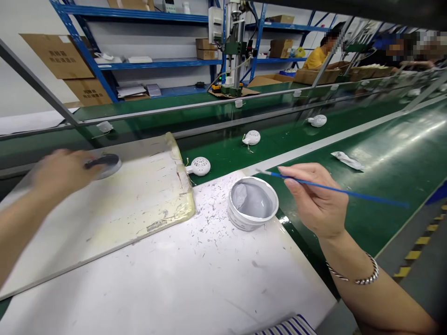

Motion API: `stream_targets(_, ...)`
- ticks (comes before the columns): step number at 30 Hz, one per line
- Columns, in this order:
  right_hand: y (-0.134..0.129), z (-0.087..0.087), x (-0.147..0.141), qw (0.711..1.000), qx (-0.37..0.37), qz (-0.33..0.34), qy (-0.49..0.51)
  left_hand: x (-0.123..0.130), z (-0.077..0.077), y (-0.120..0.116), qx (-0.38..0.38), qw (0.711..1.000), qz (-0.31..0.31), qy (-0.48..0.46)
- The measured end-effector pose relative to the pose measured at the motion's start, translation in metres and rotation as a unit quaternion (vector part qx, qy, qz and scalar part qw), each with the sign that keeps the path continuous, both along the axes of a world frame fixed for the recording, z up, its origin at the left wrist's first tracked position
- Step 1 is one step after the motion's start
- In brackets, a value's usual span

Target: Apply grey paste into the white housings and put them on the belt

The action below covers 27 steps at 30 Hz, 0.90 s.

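Observation:
In my right hand (316, 197) is a thin blue-handled paintbrush (335, 188), pinched between thumb and fingers. Its pale tip points left, just above a white tub (244, 222) of grey paint-like paste (260, 204). My left hand (64, 172), smeared by motion, is over the left part of a worn pale board (139, 195). Its thumb and fingers close around the edge of a round part (111, 166), dark on top with a grey rim. Just past the board's taped edge lies a white round part with a slotted grille (200, 166) and a short stem.
More white grilled parts (252, 137) (317, 121) lie along the green belt (223, 151). A small white packet (347, 160) rests at the right. White paper (167, 279) with grey flecks lies under the tub. Behind stand a press machine (233, 51), blue shelves (150, 64) and people.

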State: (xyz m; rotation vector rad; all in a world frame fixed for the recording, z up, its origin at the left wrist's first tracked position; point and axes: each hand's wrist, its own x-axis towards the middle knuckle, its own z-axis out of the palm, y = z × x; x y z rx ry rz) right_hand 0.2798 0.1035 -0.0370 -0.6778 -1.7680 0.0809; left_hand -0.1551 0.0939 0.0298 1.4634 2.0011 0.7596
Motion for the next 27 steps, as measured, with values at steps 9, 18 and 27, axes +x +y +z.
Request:
stream_targets(9,0.002,-0.006,0.003,0.989,-0.142,0.044,0.007,0.191,-0.063,0.13,-0.111,0.976,-0.017,0.184)
stream_targets(18,0.01,-0.014,-0.005,0.991,-0.114,0.057,-0.026,0.148,-0.049,0.111,-0.038,0.993,-0.007,-0.114)
stream_targets(27,0.009,-0.012,-0.005,0.95,-0.269,0.134,0.086,0.11,-0.03,0.021,0.115,0.752,0.107,-0.641)
